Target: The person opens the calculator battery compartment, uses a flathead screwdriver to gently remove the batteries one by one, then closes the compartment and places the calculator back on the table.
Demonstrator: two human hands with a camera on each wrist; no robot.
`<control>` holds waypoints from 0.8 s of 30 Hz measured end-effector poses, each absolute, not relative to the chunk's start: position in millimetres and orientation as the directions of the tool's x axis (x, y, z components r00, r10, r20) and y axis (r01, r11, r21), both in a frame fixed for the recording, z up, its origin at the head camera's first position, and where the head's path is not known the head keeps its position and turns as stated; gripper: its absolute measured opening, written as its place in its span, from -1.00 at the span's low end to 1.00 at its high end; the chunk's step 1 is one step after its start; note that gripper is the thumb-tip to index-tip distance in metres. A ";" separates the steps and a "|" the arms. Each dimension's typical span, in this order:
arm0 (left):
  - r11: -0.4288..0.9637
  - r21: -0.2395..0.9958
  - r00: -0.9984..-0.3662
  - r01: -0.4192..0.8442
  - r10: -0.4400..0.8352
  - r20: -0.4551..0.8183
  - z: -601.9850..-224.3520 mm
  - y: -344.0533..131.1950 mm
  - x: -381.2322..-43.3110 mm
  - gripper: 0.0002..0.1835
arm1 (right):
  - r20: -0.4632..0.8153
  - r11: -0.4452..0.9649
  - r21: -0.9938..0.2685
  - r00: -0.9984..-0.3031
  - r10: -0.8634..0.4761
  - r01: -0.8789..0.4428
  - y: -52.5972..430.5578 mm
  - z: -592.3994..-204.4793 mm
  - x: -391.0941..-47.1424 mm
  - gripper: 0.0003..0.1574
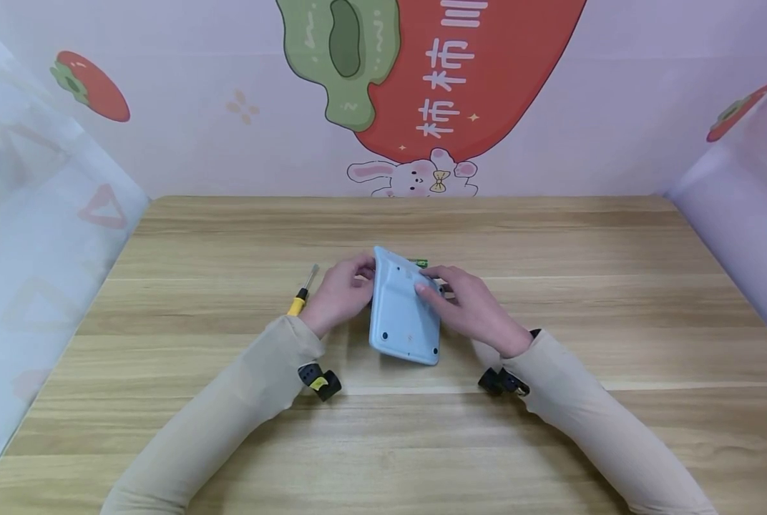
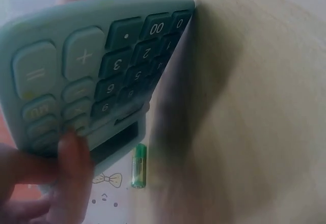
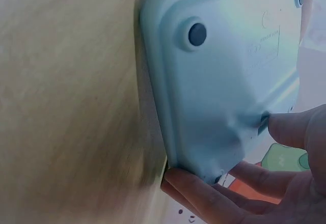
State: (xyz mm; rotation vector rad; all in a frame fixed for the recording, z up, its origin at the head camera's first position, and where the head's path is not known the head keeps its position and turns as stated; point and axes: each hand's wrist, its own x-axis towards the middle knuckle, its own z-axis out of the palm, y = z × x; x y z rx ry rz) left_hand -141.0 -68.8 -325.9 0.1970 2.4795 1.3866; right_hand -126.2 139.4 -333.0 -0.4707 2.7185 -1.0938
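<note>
A light blue calculator (image 1: 406, 311) stands tilted on the table, its back with dark round feet turned toward the head camera. The left hand (image 1: 340, 290) grips it at its left side; in the left wrist view, fingertips lie on the calculator's key side (image 2: 84, 56), near the display. The right hand (image 1: 476, 307) holds the other side. In the right wrist view, its thumb (image 3: 290, 127) presses the back near a small dark slot, with the other fingers around the edge. A green battery (image 2: 139, 165) lies on the table behind the calculator, partly hidden in the head view.
A screwdriver (image 1: 302, 295) with a yellow and black handle lies beside the left hand, its handle partly behind the left wrist. The wooden table (image 1: 383, 458) meets a printed backdrop (image 1: 203, 157) at the back and sheets at both sides.
</note>
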 end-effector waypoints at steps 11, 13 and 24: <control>0.386 0.920 -0.867 -0.069 0.433 -0.247 -325.0 -68.1 -135.4 -0.53 | -0.047 0.638 -0.746 -0.941 -0.335 -0.190 138.8 -331.4 -126.0 -0.36; 0.364 0.928 -0.856 -0.076 0.453 -0.248 -324.8 -68.0 -134.6 -0.52 | -0.051 0.632 -0.753 -0.941 -0.333 -0.183 138.7 -331.9 -126.1 -0.36; 0.343 0.936 -0.829 -0.072 0.501 -0.248 -324.8 -64.9 -133.9 -0.44 | -0.064 0.610 -0.778 -0.946 -0.318 -0.153 137.8 -329.6 -126.1 -0.28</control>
